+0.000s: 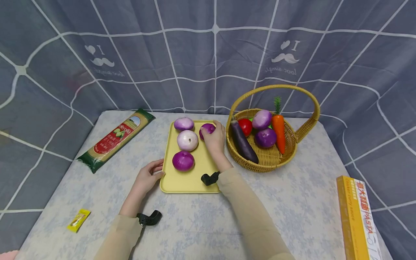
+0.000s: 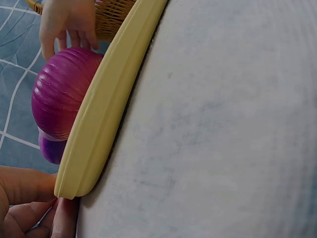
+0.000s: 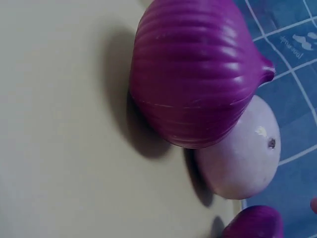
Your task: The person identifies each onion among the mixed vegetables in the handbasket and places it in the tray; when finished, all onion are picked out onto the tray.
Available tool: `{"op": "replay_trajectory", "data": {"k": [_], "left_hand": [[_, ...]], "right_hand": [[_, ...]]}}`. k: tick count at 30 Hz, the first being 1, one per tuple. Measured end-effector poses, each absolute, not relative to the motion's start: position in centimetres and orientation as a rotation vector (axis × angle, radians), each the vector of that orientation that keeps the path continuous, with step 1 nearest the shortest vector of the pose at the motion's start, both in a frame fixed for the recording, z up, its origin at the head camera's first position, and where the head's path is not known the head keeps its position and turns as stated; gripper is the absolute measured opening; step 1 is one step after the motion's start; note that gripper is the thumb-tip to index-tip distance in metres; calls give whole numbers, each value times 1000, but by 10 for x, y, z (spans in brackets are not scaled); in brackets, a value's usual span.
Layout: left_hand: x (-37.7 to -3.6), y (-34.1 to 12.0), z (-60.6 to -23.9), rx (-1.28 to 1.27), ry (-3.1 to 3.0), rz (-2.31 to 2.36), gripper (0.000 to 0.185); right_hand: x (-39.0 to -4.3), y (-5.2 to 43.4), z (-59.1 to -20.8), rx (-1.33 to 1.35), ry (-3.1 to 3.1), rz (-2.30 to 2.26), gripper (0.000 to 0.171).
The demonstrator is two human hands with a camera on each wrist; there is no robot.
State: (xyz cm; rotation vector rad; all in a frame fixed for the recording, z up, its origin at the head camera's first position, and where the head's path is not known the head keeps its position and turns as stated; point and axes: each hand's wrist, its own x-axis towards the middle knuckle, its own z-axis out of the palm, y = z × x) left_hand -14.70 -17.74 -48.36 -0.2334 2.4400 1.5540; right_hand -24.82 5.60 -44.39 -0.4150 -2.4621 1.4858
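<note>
**Onions on the yellow tray, one hand on each side**

While the left hand (image 1: 147,177) is sitting at the near left corner of the yellow tray (image 1: 195,182), its fingers are curling around that corner and pinching the rim, which the left wrist view shows pretty clearly. Over on the far side, the right hand (image 1: 215,139) is cupping a purple onion (image 1: 207,129) at the back right of the tray, fingers wrapping over the top of it, and the onion looks like it's sitting on or just above the tray surface, can't tell which.

Three more onions are lying on the tray: a pale one (image 1: 187,140) in the middle, a dark purple one (image 1: 183,160) nearest the person, and a lighter purple one (image 1: 183,124) at the back left. The held onion is sitting just beside the pale one.

Right next to the tray, on its right, a wicker basket (image 1: 286,153) is holding an eggplant (image 1: 243,142), a tomato (image 1: 245,126), a carrot (image 1: 278,133) and two more purple onions.

Further out, a pasta packet (image 1: 115,140) is lying to the left, a small yellow sachet (image 1: 78,220) is near the front left, and a yellow box (image 1: 355,218) is at the front right edge of the table (image 1: 308,202).
</note>
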Motion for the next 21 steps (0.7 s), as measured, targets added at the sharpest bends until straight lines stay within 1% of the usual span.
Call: {"op": "replay_trajectory", "data": {"k": [4,10,15,21], "left_hand": [[-146,-177,-483,-226,2456,1551,51],[-144,-176,-482,-240,2446,1542,52],[-144,-176,-481,-248,2453,1522,51],[-145,-176,-482,-236,2448,1533,52]], "right_hand": [[-240,59,-434,-330,-2410,1508,44],[-216,70,-411,-160,-2286,1653,27],[-197,86,-395,-48,-2201,1764,25],[-182,115,-385,-11,-2191,1813,26]]}}
